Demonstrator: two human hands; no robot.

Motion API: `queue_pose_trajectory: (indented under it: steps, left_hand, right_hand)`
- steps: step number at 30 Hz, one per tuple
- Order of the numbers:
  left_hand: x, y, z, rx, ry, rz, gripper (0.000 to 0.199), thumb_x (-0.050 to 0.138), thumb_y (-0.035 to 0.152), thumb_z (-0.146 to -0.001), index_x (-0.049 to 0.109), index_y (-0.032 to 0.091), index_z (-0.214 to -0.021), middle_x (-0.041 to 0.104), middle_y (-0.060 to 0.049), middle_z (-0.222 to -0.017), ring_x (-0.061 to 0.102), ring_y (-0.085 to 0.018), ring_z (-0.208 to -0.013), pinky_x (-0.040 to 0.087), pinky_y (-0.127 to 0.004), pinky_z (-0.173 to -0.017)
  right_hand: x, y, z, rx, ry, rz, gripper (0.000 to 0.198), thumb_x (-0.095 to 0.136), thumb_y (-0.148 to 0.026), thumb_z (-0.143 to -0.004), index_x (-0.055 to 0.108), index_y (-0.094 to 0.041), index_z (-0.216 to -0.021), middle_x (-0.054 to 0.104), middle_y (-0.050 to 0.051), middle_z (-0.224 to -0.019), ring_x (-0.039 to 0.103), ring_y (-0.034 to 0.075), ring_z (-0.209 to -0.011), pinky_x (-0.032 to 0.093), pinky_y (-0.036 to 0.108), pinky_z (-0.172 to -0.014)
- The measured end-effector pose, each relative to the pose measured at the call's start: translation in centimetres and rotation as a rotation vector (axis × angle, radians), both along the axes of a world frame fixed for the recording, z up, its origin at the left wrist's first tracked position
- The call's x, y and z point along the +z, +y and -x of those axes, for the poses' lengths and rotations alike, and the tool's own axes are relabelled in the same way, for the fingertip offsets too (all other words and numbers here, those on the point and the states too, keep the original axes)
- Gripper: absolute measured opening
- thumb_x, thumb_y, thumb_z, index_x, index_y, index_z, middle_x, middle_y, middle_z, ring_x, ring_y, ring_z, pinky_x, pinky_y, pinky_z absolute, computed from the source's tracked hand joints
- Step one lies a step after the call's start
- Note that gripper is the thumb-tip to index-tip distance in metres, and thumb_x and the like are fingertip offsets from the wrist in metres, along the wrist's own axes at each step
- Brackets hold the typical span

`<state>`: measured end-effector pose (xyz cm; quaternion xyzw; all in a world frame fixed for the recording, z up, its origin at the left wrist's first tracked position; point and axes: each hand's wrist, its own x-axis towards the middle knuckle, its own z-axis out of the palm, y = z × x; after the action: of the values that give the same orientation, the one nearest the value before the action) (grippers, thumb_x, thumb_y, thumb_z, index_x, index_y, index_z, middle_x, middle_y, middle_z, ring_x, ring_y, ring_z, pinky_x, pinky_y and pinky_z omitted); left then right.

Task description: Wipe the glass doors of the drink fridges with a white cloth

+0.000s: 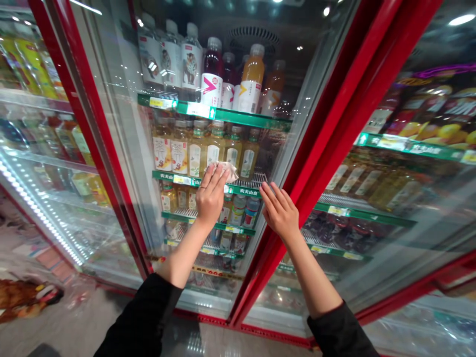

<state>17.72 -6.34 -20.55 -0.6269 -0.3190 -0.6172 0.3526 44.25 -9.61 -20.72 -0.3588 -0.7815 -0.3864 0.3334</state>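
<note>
My left hand (pixel 210 197) presses a crumpled whitish cloth (pixel 227 171) against the glass door (pixel 275 148) of a drinks fridge. Its fingers are stretched over the lower left part of the cloth. To the right, my right hand (pixel 281 212) rests with straight fingers at the edge of the glass and the red door frame (pixel 316 144); nothing is in it. Behind the glass, close to the cloth, stand tea bottles (pixel 213 148) on a shelf with a green price strip (pixel 249 191).
Another red-framed fridge door (pixel 394 198) is on the right, and a lit drinks cabinet (pixel 55 173) stands on the left. Juice and water bottles (pixel 191 59) fill the top shelf. A brown plush-like item (pixel 26 297) lies at the lower left, near the grey floor (pixel 89 327).
</note>
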Motion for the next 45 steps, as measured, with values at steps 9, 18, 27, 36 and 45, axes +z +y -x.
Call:
queue_pose_trajectory:
  steps: [9,18,27,36,45]
  left_hand:
    - [2.4,0.2,-3.1,-0.028,0.202,0.038,0.055,0.049,0.005,-0.115,0.059,0.027,-0.164,0.064,-0.001,-0.165,0.048,-0.021,-0.164,0.045,-0.042,-0.140]
    - [-3.1,-1.3,-3.4,-0.040,0.002,0.060,0.079,0.056,0.003,-0.111,0.036,0.039,-0.178,0.058,0.000,-0.168,0.048,-0.026,-0.162,0.048,-0.047,-0.139]
    - [1.4,-0.3,-5.4,-0.150,0.092,0.133,0.076,0.051,0.000,-0.111,0.040,0.035,-0.177,0.052,0.000,-0.174,0.037,-0.024,-0.169,0.038,-0.050,-0.144]
    - [-1.4,-1.9,-8.9,-0.092,0.188,0.139,0.053,0.048,0.004,-0.114,0.060,0.020,-0.163,0.061,-0.003,-0.167,0.034,-0.017,-0.168,0.029,-0.034,-0.144]
    - [3.0,-1.4,-11.0,-0.110,0.200,0.262,0.060,0.043,0.006,-0.113,0.058,0.030,-0.167,0.052,0.000,-0.171,0.039,-0.022,-0.168,0.036,-0.044,-0.144]
  right_hand:
    - [-0.9,0.0,-0.3,-0.067,0.101,-0.262,0.078,0.045,-0.012,-0.111,0.019,-0.024,-0.184,0.067,0.008,-0.164,0.065,0.022,-0.152,0.049,0.040,-0.132]
    - [-4.0,0.0,-2.5,-0.047,0.170,-0.204,0.079,0.041,-0.016,-0.110,0.017,-0.030,-0.184,0.068,0.008,-0.163,0.066,0.028,-0.151,0.057,0.050,-0.128]
    - [-3.9,0.3,-2.2,-0.073,0.247,-0.324,0.074,0.035,-0.006,-0.107,0.035,-0.019,-0.180,0.068,0.013,-0.164,0.054,0.028,-0.162,0.054,0.047,-0.131]
    - [-5.0,0.9,-1.9,-0.153,0.407,-0.193,0.073,0.038,-0.014,-0.109,0.034,-0.024,-0.181,0.062,0.014,-0.168,0.055,0.035,-0.161,0.042,0.065,-0.136]
    - [-4.2,0.5,-1.7,-0.249,0.457,-0.073,0.063,0.034,-0.026,-0.108,0.063,-0.019,-0.164,0.069,0.016,-0.161,0.056,0.034,-0.161,0.049,0.062,-0.132]
